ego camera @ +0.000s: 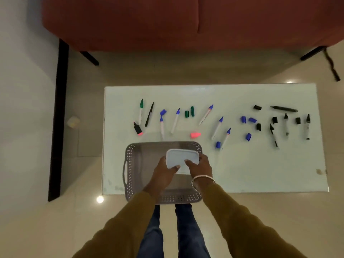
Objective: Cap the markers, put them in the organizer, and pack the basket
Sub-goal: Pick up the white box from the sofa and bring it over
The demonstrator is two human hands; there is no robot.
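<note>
Head view: fingertips (176, 167) of the left hand (163, 174) curl over the near-left edge of the white organizer (181, 158); right hand (200, 165) wraps the near-right corner, thumb on top. Both hands closed on it, w/ the box held between them over the grey basket (130, 164). Can't tell if the box rests on the basket floor or is lifted clear. It looks lidded or upside down; too blurry to say which. A bangle (202, 178) sits on the right wrist, mustard sleeves (242, 220) behind.

Outward: basket sits at the near edge of the white table (260, 174), overhanging it slightly, nothing else visible inside.

Progress, as I judge it: barely started. All markers lie uncapped on the table, approx. in colour groups: green marker (141, 110) and pink highlighter (137, 129) far left, blue markers (176, 121) mid, black markers (307, 125) right. Loose caps scattered among them: green caps (189, 112), pink cap (195, 135), blue caps (248, 137), black caps (257, 107). Nothing capped, nothing in the organizer.

Left to do: cap every marker, load the organizer, pack the basket.
</note>
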